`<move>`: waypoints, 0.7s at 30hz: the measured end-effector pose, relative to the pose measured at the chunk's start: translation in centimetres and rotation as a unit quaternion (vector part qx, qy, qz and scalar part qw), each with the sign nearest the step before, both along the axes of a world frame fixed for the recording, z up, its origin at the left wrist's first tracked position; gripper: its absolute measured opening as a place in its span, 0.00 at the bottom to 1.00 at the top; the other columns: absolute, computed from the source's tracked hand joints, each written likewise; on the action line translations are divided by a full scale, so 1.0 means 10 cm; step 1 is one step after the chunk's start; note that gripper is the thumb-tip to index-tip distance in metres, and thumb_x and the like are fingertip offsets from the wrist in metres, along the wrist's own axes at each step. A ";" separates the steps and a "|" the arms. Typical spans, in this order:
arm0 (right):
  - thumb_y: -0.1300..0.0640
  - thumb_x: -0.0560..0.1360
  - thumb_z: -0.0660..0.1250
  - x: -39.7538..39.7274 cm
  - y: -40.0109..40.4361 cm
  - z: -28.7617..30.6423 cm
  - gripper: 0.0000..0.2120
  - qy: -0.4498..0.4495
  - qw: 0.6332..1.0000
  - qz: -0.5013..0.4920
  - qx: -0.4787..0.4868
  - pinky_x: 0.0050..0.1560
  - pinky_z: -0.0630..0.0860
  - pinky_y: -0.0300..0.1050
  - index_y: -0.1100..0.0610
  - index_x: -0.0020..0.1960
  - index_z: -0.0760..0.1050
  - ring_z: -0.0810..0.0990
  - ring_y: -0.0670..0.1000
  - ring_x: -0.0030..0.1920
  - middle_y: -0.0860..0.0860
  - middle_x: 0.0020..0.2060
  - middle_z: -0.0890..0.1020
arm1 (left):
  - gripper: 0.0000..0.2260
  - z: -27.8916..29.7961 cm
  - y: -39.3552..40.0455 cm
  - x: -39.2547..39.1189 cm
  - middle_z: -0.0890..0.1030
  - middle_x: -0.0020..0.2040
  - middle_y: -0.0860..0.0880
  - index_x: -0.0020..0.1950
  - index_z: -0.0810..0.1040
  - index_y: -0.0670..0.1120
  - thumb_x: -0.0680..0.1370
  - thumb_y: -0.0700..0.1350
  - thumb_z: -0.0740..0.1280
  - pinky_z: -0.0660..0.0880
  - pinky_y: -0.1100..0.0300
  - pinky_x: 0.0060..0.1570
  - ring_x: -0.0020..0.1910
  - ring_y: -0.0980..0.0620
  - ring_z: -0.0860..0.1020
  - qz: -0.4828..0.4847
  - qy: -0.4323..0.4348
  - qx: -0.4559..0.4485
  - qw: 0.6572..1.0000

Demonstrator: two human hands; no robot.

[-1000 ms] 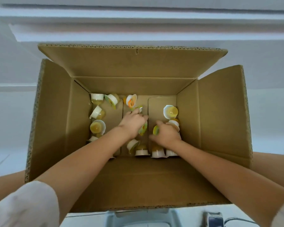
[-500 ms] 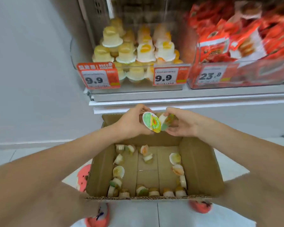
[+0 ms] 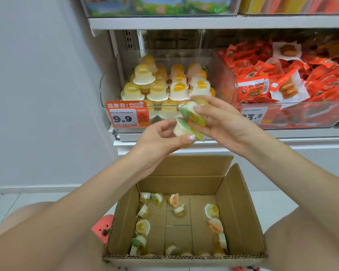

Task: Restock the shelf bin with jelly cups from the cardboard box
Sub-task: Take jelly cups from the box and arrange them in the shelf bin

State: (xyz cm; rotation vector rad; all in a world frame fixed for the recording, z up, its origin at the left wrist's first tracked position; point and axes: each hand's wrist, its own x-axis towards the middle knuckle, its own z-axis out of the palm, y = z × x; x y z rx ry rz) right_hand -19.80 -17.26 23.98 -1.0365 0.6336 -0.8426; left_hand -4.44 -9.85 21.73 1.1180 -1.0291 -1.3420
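My left hand (image 3: 160, 141) grips a jelly cup (image 3: 182, 130) with a green and orange lid. Just above and to the right of it, my right hand (image 3: 221, 122) holds a second jelly cup (image 3: 192, 112). Both are raised in front of the clear shelf bin (image 3: 106, 89), which holds several stacked yellow and orange jelly cups (image 3: 176, 85). Below my hands the open cardboard box (image 3: 241, 208) sits on the floor, with several loose jelly cups (image 3: 143, 226) scattered along its inner walls.
A second clear bin (image 3: 311, 116) full of red snack packets stands to the right of the jelly bin. Price tags (image 3: 127, 116) hang on the shelf front. A white wall is on the left. Red shoes (image 3: 104, 227) show beside the box.
Both hands came out of the box, each with a jelly cup, and rose toward the shelf bin. My view lifted from the box to the shelves.
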 end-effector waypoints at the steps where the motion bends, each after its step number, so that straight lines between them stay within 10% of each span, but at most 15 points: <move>1: 0.64 0.72 0.68 0.02 0.00 0.02 0.20 0.029 0.998 0.010 -0.056 0.59 0.77 0.48 0.61 0.64 0.73 0.80 0.56 0.57 0.60 0.57 0.79 | 0.20 0.02 -0.01 -0.01 0.84 0.48 0.47 0.58 0.78 0.41 0.67 0.41 0.71 0.78 0.61 0.52 0.49 0.52 0.82 -0.001 0.026 -0.009 1.000; 12: 0.61 0.73 0.69 0.07 -0.05 0.07 0.22 0.097 0.970 0.104 -0.196 0.59 0.75 0.48 0.57 0.66 0.67 0.78 0.51 0.52 0.53 0.50 0.79 | 0.09 0.13 0.00 -0.04 0.83 0.51 0.40 0.45 0.85 0.39 0.69 0.41 0.68 0.79 0.52 0.54 0.56 0.43 0.80 0.024 0.323 0.051 0.945; 21: 0.64 0.65 0.75 -0.04 -0.01 0.06 0.30 0.178 0.948 0.116 -0.236 0.52 0.77 0.38 0.56 0.62 0.63 0.81 0.45 0.50 0.49 0.48 0.81 | 0.22 0.10 0.01 -0.07 0.82 0.54 0.38 0.60 0.75 0.37 0.69 0.44 0.70 0.79 0.53 0.52 0.52 0.44 0.82 0.039 0.351 0.106 0.930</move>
